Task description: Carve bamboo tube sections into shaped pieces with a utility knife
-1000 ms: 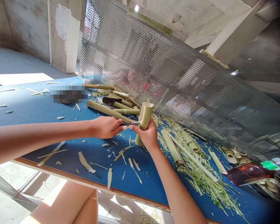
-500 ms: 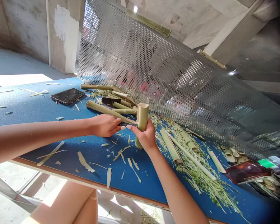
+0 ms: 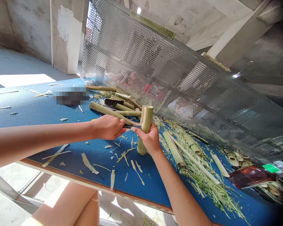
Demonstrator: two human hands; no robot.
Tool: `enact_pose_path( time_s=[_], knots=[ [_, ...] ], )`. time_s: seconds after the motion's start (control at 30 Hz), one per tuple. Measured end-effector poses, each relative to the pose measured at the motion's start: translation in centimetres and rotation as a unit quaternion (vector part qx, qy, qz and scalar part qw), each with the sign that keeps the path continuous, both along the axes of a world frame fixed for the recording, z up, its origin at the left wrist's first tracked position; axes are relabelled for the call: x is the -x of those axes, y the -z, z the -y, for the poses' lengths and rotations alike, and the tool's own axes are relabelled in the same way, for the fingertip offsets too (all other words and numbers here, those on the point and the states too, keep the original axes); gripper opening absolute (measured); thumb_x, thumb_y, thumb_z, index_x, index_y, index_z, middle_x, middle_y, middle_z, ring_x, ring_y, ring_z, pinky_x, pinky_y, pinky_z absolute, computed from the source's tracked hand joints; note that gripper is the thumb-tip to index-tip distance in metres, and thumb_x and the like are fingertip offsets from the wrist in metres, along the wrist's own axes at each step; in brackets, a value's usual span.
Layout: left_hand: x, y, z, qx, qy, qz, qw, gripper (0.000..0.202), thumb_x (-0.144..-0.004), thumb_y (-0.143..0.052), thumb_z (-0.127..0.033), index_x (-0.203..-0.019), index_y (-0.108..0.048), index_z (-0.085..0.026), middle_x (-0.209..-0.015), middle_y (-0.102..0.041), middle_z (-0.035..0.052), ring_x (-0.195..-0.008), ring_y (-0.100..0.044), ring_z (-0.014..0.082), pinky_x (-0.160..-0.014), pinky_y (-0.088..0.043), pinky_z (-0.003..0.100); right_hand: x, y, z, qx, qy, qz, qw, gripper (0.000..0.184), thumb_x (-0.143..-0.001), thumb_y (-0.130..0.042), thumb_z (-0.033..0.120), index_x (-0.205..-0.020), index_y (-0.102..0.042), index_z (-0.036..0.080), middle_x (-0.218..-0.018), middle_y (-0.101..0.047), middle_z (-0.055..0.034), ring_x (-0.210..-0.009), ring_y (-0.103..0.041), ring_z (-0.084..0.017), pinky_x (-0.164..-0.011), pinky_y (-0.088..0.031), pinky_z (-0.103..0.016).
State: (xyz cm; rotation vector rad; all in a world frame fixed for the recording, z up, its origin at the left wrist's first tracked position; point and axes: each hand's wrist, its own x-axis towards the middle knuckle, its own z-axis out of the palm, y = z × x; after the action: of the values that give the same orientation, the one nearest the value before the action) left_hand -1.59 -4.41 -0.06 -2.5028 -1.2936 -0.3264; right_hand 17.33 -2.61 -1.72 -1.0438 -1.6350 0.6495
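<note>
My right hand (image 3: 151, 138) is wrapped round a pale green bamboo tube (image 3: 147, 117), which stands nearly upright, slightly tilted, over the blue table. Closed in my left hand (image 3: 109, 127) is a dark knife (image 3: 132, 126), its blade against the side of the tube. The right thumb reaches across to the knife, close to the left thumb. Most of the knife's handle is hidden in my fist. Just behind my hands lie a long bamboo piece (image 3: 103, 110) and several shorter lengths. Thin bamboo shavings (image 3: 89, 164) are scattered in front.
A perforated metal screen (image 3: 136, 59) runs along the table's (image 3: 68, 135) far edge. To the right lie a split bamboo piece (image 3: 173, 149), a heap of green shreds (image 3: 212, 185) and a dark red bottle-like object (image 3: 252, 176). A blurred-out dark object (image 3: 72, 95) rests at the left.
The bamboo tube tilts a little more, its lower end slightly nearer me. Both hands keep their hold, with the knife still against the tube. The whole view has shifted slightly.
</note>
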Motion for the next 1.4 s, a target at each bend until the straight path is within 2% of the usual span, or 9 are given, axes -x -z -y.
enact_pose_path(
  time_s=[0.43,0.67,0.73,0.87,0.97,1.03,1.2,1.3,1.4],
  knots=[
    [-0.5,0.2,-0.4,-0.053,-0.036,-0.033,0.997,0.045,-0.094,-0.024,-0.043,-0.086,-0.054,-0.01,-0.053,-0.055,0.0072,-0.052,-0.059,0.0232,-0.041,-0.02,0.027,-0.2,-0.1,-0.2,0.036,-0.016,0.005,0.999,0.041,-0.059,-0.076,0.044,-0.081,-0.05,0.021,-0.055,-0.049,0.0072,-0.047,-0.048,-0.012,-0.048,-0.04,-0.027],
    [-1.5,0.4,-0.5,-0.076,-0.059,-0.038,0.995,0.047,-0.095,-0.024,-0.044,-0.089,-0.054,-0.009,-0.065,-0.058,0.0107,-0.059,-0.06,0.021,-0.045,-0.025,0.025,-0.2,-0.1,-0.5,0.083,-0.026,-0.04,0.995,0.044,-0.059,-0.076,0.043,-0.086,-0.049,0.021,-0.052,-0.05,0.0081,-0.041,-0.047,-0.011,-0.042,-0.04,-0.026],
    [-1.1,-0.6,-1.3,-0.099,-0.089,-0.036,0.99,0.049,-0.095,-0.021,-0.043,-0.091,-0.053,-0.007,-0.069,-0.059,0.0122,-0.061,-0.059,0.0195,-0.046,-0.024,0.024,-0.1,-0.2,-0.5,0.109,-0.027,-0.051,0.992,0.044,-0.057,-0.076,0.042,-0.083,-0.047,0.021,-0.052,-0.05,0.0082,-0.04,-0.047,-0.011,-0.041,-0.039,-0.026],
    [1.8,-4.5,-3.4,-0.149,-0.223,0.015,0.963,0.056,-0.097,-0.011,-0.039,-0.094,-0.051,0.0,-0.076,-0.059,0.0161,-0.064,-0.055,0.0166,-0.052,-0.024,0.02,0.2,-0.5,-0.4,0.14,-0.083,-0.082,0.983,0.05,-0.053,-0.078,0.041,-0.085,-0.044,0.023,-0.054,-0.048,0.0106,-0.039,-0.044,-0.009,-0.039,-0.038,-0.025],
    [3.7,-6.1,-3.3,-0.15,-0.24,0.061,0.957,0.052,-0.097,-0.018,-0.041,-0.099,-0.049,0.0,-0.074,-0.06,0.013,-0.059,-0.048,0.0118,-0.055,-0.022,0.019,0.2,-0.4,-0.4,0.13,-0.125,-0.088,0.98,0.053,-0.052,-0.078,0.039,-0.089,-0.043,0.024,-0.056,-0.049,0.0112,-0.041,-0.045,-0.009,-0.042,-0.04,-0.026],
    [3.8,-5.7,-2.2,-0.116,-0.192,0.099,0.969,0.047,-0.097,-0.022,-0.041,-0.096,-0.05,-0.004,-0.07,-0.059,0.0086,-0.055,-0.044,0.01,-0.053,-0.019,0.02,0.1,-0.3,-0.5,0.108,-0.128,-0.092,0.982,0.055,-0.05,-0.079,0.036,-0.09,-0.044,0.023,-0.059,-0.052,0.0101,-0.045,-0.048,-0.009,-0.047,-0.043,-0.026],
    [1.4,-1.9,1.0,0.03,-0.043,0.125,0.991,0.042,-0.095,-0.022,-0.044,-0.081,-0.05,-0.015,-0.059,-0.053,0.0016,-0.048,-0.044,0.012,-0.046,-0.018,0.024,-0.2,-0.2,-0.7,0.059,-0.099,-0.105,0.988,0.06,-0.049,-0.081,0.037,-0.095,-0.045,0.022,-0.066,-0.055,0.0075,-0.054,-0.051,-0.01,-0.056,-0.045,-0.028],
    [0.3,-0.6,1.7,0.051,-0.017,0.068,0.996,0.042,-0.094,-0.024,-0.045,-0.081,-0.052,-0.016,-0.057,-0.054,0.0033,-0.044,-0.046,0.0149,-0.043,-0.017,0.028,-0.3,0.0,-0.8,0.051,-0.07,-0.09,0.992,0.06,-0.047,-0.081,0.038,-0.093,-0.047,0.021,-0.07,-0.055,0.0061,-0.059,-0.052,-0.011,-0.058,-0.045,-0.027],
    [0.1,-0.3,1.6,0.043,-0.018,0.045,0.998,0.042,-0.093,-0.026,-0.044,-0.083,-0.055,-0.016,-0.057,-0.057,0.0057,-0.043,-0.047,0.0167,-0.043,-0.02,0.03,-0.3,0.1,-0.8,0.026,-0.051,-0.071,0.996,0.057,-0.047,-0.081,0.038,-0.089,-0.047,0.022,-0.074,-0.055,0.0053,-0.064,-0.053,-0.012,-0.06,-0.045,-0.027]
  ],
)
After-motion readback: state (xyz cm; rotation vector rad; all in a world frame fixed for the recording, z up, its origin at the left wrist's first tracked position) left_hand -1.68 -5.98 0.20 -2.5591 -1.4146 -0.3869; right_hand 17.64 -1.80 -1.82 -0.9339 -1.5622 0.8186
